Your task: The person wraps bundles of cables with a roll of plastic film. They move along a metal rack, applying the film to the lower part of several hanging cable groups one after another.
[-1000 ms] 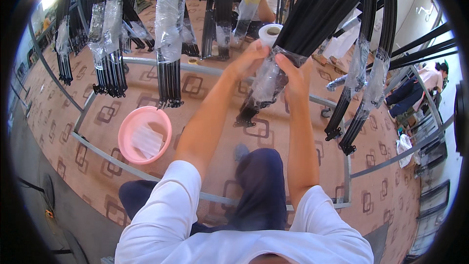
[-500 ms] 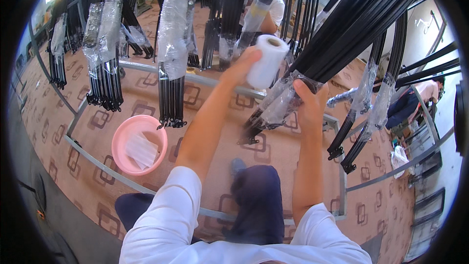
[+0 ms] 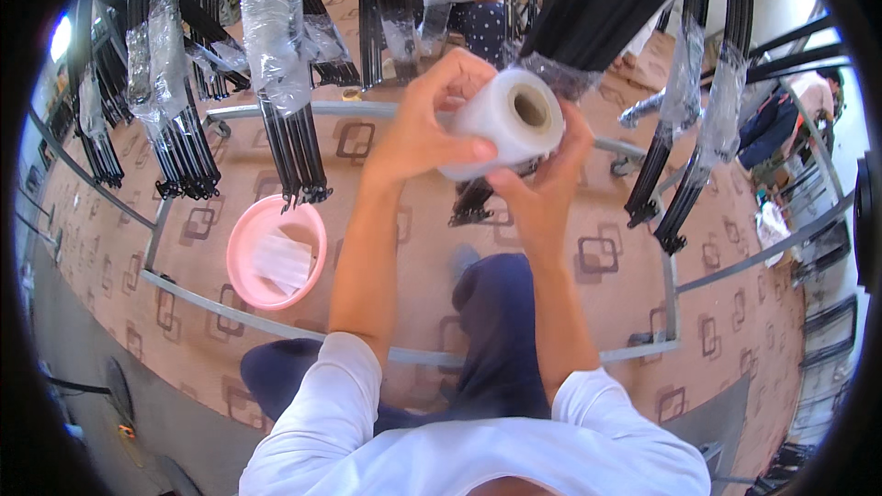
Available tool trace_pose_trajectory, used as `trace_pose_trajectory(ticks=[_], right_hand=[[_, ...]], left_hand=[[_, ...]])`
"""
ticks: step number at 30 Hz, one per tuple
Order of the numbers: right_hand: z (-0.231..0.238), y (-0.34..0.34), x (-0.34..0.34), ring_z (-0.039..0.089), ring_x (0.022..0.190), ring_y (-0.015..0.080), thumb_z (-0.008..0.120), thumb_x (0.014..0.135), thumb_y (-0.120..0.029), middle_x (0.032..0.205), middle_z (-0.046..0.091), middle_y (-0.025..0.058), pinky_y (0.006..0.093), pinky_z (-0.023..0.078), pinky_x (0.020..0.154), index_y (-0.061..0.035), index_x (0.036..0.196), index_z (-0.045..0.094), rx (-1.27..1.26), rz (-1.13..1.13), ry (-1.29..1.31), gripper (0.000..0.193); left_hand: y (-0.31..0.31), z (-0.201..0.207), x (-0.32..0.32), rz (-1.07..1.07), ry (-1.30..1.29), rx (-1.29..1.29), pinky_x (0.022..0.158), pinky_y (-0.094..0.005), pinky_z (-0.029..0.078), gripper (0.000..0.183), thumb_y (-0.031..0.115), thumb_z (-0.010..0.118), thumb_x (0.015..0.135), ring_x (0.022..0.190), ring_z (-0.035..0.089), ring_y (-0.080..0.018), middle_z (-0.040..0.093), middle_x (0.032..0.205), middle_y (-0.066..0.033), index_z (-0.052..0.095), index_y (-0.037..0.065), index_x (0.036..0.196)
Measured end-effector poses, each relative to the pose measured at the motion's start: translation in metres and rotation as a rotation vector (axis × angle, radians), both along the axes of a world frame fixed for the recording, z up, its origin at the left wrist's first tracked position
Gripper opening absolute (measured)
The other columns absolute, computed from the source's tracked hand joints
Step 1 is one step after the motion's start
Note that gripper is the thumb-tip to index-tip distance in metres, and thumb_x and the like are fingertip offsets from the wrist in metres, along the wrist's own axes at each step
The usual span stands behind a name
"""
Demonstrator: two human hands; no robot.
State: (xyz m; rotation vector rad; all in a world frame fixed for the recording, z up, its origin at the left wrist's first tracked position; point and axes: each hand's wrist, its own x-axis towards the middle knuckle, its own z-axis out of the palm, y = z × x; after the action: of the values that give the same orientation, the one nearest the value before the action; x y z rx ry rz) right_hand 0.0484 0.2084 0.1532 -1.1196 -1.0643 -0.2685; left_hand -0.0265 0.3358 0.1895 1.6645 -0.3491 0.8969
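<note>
A roll of clear stretch film [image 3: 482, 124] with a cardboard core is in front of me, its open end turned to the upper right. My left hand [image 3: 427, 129] is closed round its left side, thumb across the front. My right hand [image 3: 548, 188] curls round the roll's right and lower side, fingers bent. Directly behind it hangs a thick bundle of black rods [image 3: 597, 5], slanting down to the left. A band of film [image 3: 565, 73] wraps the bundle above the roll. Rod ends [image 3: 470, 204] show below; the stretch between is hidden by the roll and hands.
More film-wrapped rod bundles [image 3: 274, 37] hang at the left and right [image 3: 721, 110]. A pink basin [image 3: 241, 266] holding white sheets stands on the patterned floor inside a grey metal frame [image 3: 248, 323]. One person [image 3: 478, 23] is beyond the bundles; another [image 3: 781, 119] is at far right.
The film roll has come down and toward me, in front of the bundle. My right hand has shifted from the bundle's wrapped part to the roll. The view has moved slightly.
</note>
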Motion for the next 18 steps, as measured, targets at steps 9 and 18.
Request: trace_pose_trajectory(ticks=[9, 18], right_hand=[[0.010, -0.018, -0.021, 0.040, 0.108, 0.0216, 0.074, 0.059, -0.016, 0.108, 0.045, 0.0127, 0.0354, 0.031, 0.093, -0.0004, 0.112, 0.033, 0.101, 0.033, 0.231, 0.069], [0.000, -0.046, 0.014, 0.050, 0.091, 0.0151, 0.078, 0.052, -0.011, 0.101, 0.046, 0.0087, 0.0290, 0.043, 0.079, -0.0075, 0.108, 0.032, 0.062, 0.284, 0.486, 0.072]], left_hand=[[-0.031, -0.020, 0.004, 0.119, 0.015, 0.024, 0.069, -0.0256, 0.039, 0.051, 0.048, 0.047, 0.082, 0.082, 0.049, -0.0119, 0.051, 0.086, -0.0061, 0.056, -0.002, 0.088], [0.017, -0.011, 0.079, -0.004, 0.197, 0.000, 0.076, -0.0275, 0.046, 0.066, 0.052, 0.061, 0.068, 0.085, 0.057, -0.0170, 0.059, 0.092, -0.0117, 0.053, -0.004, 0.102]])
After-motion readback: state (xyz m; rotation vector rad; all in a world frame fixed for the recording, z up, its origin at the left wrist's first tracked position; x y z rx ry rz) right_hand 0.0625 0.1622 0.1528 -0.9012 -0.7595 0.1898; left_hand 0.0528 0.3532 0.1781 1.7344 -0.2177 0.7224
